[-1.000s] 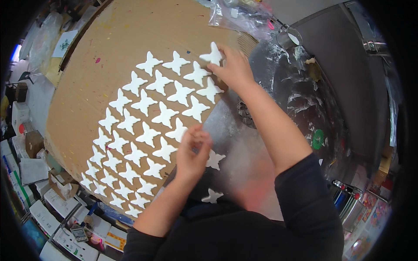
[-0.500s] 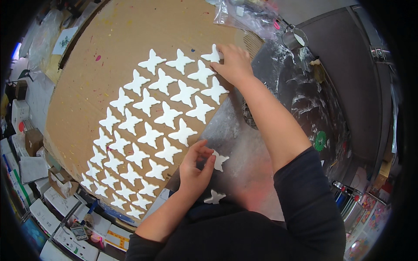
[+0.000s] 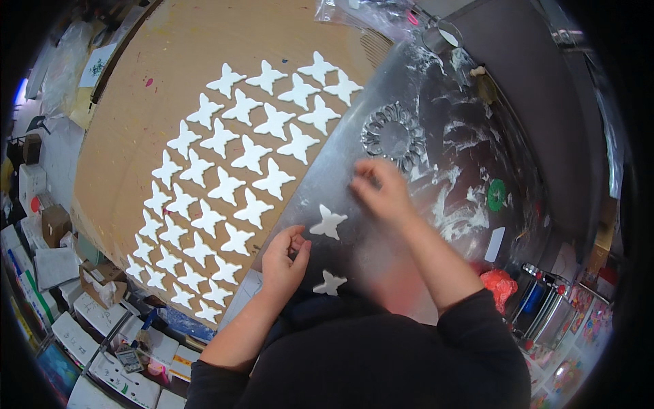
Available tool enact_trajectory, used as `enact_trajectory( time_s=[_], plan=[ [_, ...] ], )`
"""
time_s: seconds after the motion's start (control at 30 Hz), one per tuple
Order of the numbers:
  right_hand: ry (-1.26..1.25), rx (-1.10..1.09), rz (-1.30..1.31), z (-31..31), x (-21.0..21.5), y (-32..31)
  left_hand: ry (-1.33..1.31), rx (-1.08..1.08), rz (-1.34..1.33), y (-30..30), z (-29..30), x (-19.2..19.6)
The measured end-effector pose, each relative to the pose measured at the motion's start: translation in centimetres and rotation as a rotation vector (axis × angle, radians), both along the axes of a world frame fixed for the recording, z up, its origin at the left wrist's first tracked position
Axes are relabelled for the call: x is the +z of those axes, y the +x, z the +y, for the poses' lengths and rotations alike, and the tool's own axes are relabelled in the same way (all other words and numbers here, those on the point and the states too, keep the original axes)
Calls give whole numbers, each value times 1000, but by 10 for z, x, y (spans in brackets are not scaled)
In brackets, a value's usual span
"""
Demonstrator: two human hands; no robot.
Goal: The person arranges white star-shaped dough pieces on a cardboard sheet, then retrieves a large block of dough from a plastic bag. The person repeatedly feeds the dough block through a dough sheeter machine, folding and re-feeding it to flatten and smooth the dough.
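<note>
Rows of white butterfly-shaped cutouts (image 3: 249, 154) lie flat on a brown cardboard sheet (image 3: 197, 41). Two loose cutouts, the farther one (image 3: 329, 222) and the nearer one (image 3: 330, 283), rest on the dark tabletop (image 3: 306, 191) close to my body. My left hand (image 3: 283, 260) hovers left of them by the cardboard's edge, fingers curved, thumb apart, nothing in it. My right hand (image 3: 388, 194) is over the tabletop, its fingers blurred; I see no cutout in it. Just beyond that hand sits a silvery ornate ring (image 3: 372, 133).
White powder smears the tabletop's right side. A metal cup (image 3: 443, 37) with white contents stands at the far edge near a clear plastic bag (image 3: 375, 15). Toward the right lie a green scalloped disc (image 3: 496, 195), a white flat piece (image 3: 495, 244) and a red lump (image 3: 499, 286).
My right hand has let go of a cutout in the far right of the rows and come back over the tabletop, uncovering the silvery ring. My left hand has shifted slightly left.
</note>
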State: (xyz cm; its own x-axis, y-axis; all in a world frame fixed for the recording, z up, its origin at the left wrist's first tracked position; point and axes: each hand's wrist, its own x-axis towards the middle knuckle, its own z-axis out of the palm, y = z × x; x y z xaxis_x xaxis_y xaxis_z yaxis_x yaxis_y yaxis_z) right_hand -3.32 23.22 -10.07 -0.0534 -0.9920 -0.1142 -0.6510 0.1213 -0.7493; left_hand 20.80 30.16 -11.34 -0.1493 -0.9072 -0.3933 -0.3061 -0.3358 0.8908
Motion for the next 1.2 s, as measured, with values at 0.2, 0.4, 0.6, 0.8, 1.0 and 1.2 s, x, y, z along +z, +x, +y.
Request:
enact_trajectory(
  time_s=[0.2, 0.4, 0.6, 0.8, 1.0, 1.2],
  plan=[
    [-47, 45, 143, 55, -11, 27, -290, -176, -177, -10, 19, -3],
    [-325, -12, 257, -90, -4, 7, -601, -282, -273, -11, 5, -22],
    [-235, -14, 579, -188, -19, 24, -707, -316, -282, -5, 3, -37],
    [-82, 30, 608, -204, -32, 33, -699, -309, -242, -5, 2, -37],
    [-200, 21, 562, -205, -38, 33, -692, -316, -232, -4, -1, -33],
    [-403, -86, 508, -194, -26, 33, -704, -303, -239, -4, 0, -35]
  ],
)
